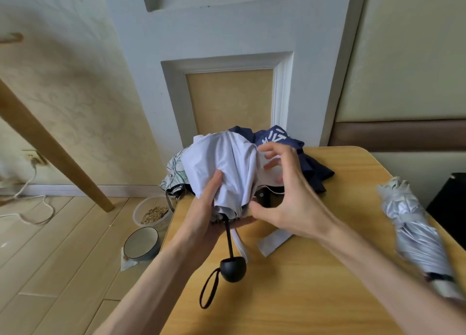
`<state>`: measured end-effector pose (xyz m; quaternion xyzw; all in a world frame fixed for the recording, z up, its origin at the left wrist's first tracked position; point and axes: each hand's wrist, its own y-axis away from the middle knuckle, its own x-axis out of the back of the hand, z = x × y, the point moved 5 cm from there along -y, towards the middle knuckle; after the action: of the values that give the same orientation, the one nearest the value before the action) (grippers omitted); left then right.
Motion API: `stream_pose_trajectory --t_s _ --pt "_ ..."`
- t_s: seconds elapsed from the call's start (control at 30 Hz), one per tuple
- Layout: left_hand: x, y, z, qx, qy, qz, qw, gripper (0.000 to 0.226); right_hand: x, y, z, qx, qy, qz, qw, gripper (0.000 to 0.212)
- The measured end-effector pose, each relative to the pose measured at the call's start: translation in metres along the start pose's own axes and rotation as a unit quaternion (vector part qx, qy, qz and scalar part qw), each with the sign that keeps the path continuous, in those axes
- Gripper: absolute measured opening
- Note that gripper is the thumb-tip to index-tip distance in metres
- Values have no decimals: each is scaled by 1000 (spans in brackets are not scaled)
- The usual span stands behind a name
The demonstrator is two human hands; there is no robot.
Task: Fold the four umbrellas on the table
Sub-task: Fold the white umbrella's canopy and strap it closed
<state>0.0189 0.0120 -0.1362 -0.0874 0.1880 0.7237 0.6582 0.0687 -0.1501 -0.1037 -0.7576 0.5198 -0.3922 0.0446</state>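
Note:
A white umbrella [227, 165] with a black shaft and round black handle [233, 269] is held over the wooden table [315, 271]. My left hand [204, 208] grips its bunched canopy near the shaft, thumb on the fabric. My right hand [285, 190] hovers at the canopy's right side, fingers spread and curved, thumb touching the lower edge. A navy umbrella [310, 163] with white lettering lies behind it. A pale leaf-patterned umbrella [175, 173] lies at the table's far left corner. A folded silver-grey umbrella [416, 228] lies along the right edge.
A white closure strap [273, 241] hangs onto the table. On the floor to the left stand a clear tub of grain [152, 213] and a bowl [141, 243]. A slanted wooden leg [50, 148] and cables [30, 203] are further left. A dark object [451, 208] sits right of the table.

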Motion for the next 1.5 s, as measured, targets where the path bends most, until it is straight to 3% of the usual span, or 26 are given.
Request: stream_pose_trajectory --t_s 0.13,0.3,0.43,0.57,0.63,0.7,0.8,1.03,1.2,1.4,1.5 --pt "0 1 0 -10 -10 -3 1000 41 -7 4 -2 44 61 14 997 54" --pt "0 0 -2 -12 10 25 1000 37 -2 10 -8 86 114 158 977 24" --pt "8 -3 -6 -14 25 90 996 37 15 13 -9 94 105 250 958 27" --pt "8 -3 -7 -48 35 105 993 46 17 15 -17 147 144 283 937 31" --pt "5 -1 -5 -54 31 88 994 45 13 11 -12 107 76 223 966 49" --pt "2 0 -4 -55 23 67 996 43 2 6 -2 15 -34 112 993 68" --pt "0 1 -3 -58 29 46 997 48 -6 4 5 -22 -84 47 995 64" --pt "-6 4 -6 -81 -18 12 996 56 -3 6 2 -8 -45 128 991 23" --pt "-12 2 -15 -77 -52 -27 995 42 -9 11 2 -20 -16 145 989 29" --pt "7 -5 -7 -83 56 55 994 44 18 8 -8 99 147 234 956 35" --pt "9 -5 -3 -110 64 74 989 39 17 13 -9 117 213 262 934 35"
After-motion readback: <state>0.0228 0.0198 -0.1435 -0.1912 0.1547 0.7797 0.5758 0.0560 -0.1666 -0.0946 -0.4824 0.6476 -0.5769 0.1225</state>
